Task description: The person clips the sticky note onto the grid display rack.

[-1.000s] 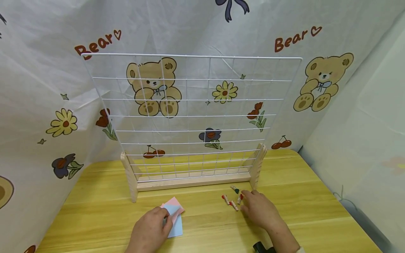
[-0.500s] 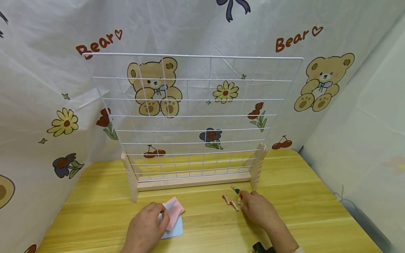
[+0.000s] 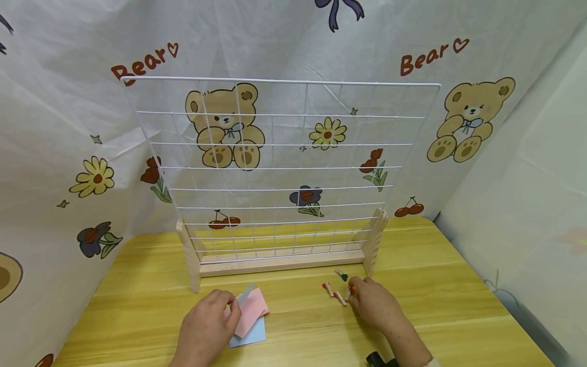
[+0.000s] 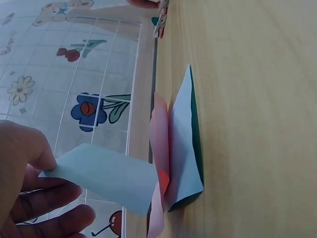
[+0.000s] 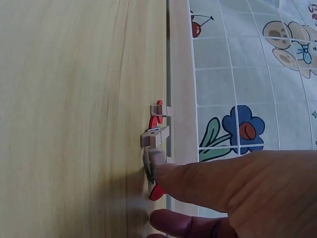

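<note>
My left hand (image 3: 205, 323) pinches a light blue paper sheet (image 4: 104, 171) by its edge, between thumb and finger. This sheet stands up off the pile. Right beside it lies a pink paper (image 3: 252, 311), partly over another blue paper (image 3: 253, 335) on the table; both look bent in the left wrist view. At the right, my right hand (image 3: 378, 303) pinches a small wooden clothespin (image 5: 150, 168) with a red heart, low at the tabletop; the thumb covers part of it. More clothespins lie just left of those fingers, one with a red tip (image 3: 327, 289) and one with a dark green tip (image 3: 341, 274).
A white wire grid panel (image 3: 272, 167) stands upright in a wooden base (image 3: 284, 263) behind both hands. Printed bear cloth (image 3: 367, 61) hangs behind it. The yellow wooden table (image 3: 302, 346) has its right edge beyond the right hand. A black object (image 3: 377, 359) sits by the right wrist.
The left hand has moved left and drawn the light blue sheet away, uncovering more of the pink paper. The right fingertips have come together on the red-heart clothespin, which has shifted slightly.
</note>
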`<state>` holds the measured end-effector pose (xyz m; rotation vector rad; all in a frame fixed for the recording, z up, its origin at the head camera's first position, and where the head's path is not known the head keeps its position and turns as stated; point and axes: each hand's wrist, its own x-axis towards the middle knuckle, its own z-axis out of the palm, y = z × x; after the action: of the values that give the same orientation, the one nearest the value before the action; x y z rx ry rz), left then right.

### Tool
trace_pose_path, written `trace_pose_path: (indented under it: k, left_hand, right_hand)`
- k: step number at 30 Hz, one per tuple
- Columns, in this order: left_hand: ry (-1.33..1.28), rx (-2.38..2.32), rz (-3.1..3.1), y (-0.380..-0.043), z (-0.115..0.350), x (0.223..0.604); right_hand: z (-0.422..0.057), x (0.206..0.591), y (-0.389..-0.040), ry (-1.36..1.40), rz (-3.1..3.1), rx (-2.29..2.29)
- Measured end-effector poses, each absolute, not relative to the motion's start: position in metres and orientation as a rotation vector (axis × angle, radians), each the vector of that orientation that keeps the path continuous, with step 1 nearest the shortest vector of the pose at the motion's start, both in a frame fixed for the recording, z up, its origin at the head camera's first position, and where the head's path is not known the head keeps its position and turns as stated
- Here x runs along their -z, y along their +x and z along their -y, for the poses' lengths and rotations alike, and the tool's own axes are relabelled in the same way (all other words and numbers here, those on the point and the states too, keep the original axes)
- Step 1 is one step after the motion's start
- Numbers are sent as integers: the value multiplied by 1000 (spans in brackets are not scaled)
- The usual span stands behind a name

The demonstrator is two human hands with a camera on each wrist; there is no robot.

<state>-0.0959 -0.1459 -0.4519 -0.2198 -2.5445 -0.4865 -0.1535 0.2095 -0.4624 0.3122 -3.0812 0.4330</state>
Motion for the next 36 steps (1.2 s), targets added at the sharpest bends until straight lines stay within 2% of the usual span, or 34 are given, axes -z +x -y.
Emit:
trace_pose_path:
  k: [36]
  left_hand:
    - [-173, 534, 2388, -97, 151, 446]
  right_hand:
    - [-212, 469, -153, 356, 3056, -405]
